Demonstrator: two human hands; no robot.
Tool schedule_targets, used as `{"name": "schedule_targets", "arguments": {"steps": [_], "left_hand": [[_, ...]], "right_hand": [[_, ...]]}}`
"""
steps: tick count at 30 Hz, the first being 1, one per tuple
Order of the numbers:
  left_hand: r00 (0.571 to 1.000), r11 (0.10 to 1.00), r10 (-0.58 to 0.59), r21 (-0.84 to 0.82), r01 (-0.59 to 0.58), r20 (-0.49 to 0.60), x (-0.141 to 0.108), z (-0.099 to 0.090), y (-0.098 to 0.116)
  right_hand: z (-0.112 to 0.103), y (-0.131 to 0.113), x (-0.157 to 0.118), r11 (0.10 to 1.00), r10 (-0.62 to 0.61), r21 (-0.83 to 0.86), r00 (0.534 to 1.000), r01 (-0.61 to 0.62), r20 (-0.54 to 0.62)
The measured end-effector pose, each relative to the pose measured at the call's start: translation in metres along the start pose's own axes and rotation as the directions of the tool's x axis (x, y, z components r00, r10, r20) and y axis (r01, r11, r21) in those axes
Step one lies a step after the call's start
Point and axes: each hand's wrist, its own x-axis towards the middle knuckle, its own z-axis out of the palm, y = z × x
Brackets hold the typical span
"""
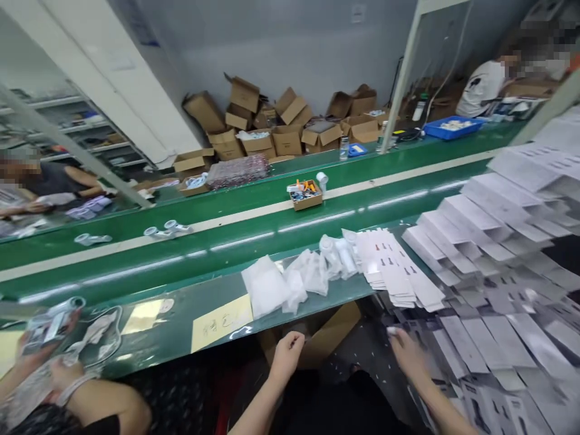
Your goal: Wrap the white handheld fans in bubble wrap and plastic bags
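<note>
My left hand (287, 355) is closed in a loose fist below the bench edge, in front of an open cardboard box (338, 329); nothing shows in it. Near the stacked white printed boxes (471, 344), my right hand (410, 353) is smeared by motion. Something small and white shows at its fingertips, too blurred to name. On the bench (176, 332) ahead lie white translucent bags (267, 287), bagged white devices (347, 257) and a fanned pile of flat printed cartons (392, 266). A yellow paper (222, 321) with handwriting lies left of the bags.
At left, a co-worker's hands (63, 371) hold a clear bag and a grey-white device (57, 323). A green conveyor (235, 220) crosses ahead, carrying a small parts box (308, 196) and white devices (167, 228). Cardboard boxes (285, 139) are piled behind; other people sit beyond.
</note>
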Motion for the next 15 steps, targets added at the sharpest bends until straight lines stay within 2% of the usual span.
{"name": "schedule_targets", "arguments": {"steps": [2, 4, 6, 8, 9, 11, 13, 15], "left_hand": [[0.994, 0.996, -0.08, -0.055, 0.076, -0.075, 0.003, -0.035, -0.019], [0.982, 0.985, -0.149, -0.101, 0.138, -0.118, 0.006, -0.066, -0.034], [0.971, 0.976, -0.194, -0.131, 0.176, -0.137, 0.008, -0.091, -0.047], [0.973, 0.978, -0.195, -0.103, 0.182, -0.126, 0.01, -0.11, -0.056], [0.978, 0.982, -0.179, -0.073, 0.172, -0.107, 0.011, -0.117, -0.059], [0.988, 0.989, -0.144, -0.028, 0.142, -0.06, 0.016, -0.126, -0.059], [0.995, 0.994, -0.103, -0.025, 0.103, -0.011, 0.022, -0.126, -0.051], [0.996, 0.992, -0.07, -0.098, 0.075, 0.056, 0.031, -0.118, -0.033]], "right_hand": [[0.054, -0.04, 0.005, 0.985, -0.152, -0.062, 0.979, 0.162, 0.137], [0.108, -0.07, 0.009, 0.944, -0.286, -0.098, 0.93, 0.315, 0.231], [0.155, -0.092, 0.016, 0.893, -0.382, -0.156, 0.896, 0.421, 0.227], [0.188, -0.106, 0.029, 0.831, -0.455, -0.264, 0.871, 0.49, 0.187], [0.198, -0.111, 0.037, 0.8, -0.482, -0.314, 0.859, 0.512, 0.173], [0.205, -0.118, 0.052, 0.751, -0.525, -0.373, 0.835, 0.545, 0.162], [0.2, -0.126, 0.056, 0.737, -0.563, -0.365, 0.815, 0.57, 0.135], [0.188, -0.135, 0.047, 0.713, -0.618, -0.352, 0.781, 0.606, 0.092]]}}
